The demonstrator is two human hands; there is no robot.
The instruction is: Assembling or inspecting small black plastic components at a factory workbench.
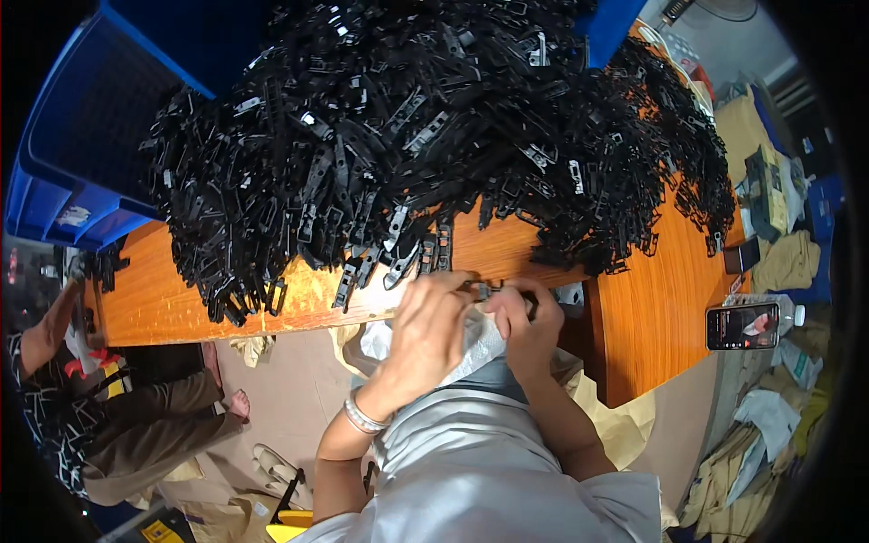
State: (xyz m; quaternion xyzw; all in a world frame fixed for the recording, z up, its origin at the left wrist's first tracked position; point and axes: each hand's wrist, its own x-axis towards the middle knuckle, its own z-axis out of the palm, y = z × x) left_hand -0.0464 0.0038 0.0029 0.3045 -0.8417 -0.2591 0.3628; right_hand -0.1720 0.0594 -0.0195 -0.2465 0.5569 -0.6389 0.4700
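At the front edge of the table, my two hands meet over my lap. Between their fingertips is a small dark plastic part [484, 290], mostly hidden by the fingers. My left hand [427, 328], closed, grips it from the left. My right hand [527, 326] is curled, its thumb and fingers pinching the part from the other side. Just beyond them lies a large heap of narrow black plastic clip-like pieces [362, 172], with a few strays near the edge. A whitish plastic bag [480, 348] shows below my hands.
The heap covers much of the orange wooden table [647, 317]. A blue plastic crate [81, 204] stands at the left. A phone [742, 327] and a clear bottle [789, 312] are at the right. Another person's legs [154, 434] and arm [52, 326] show at left.
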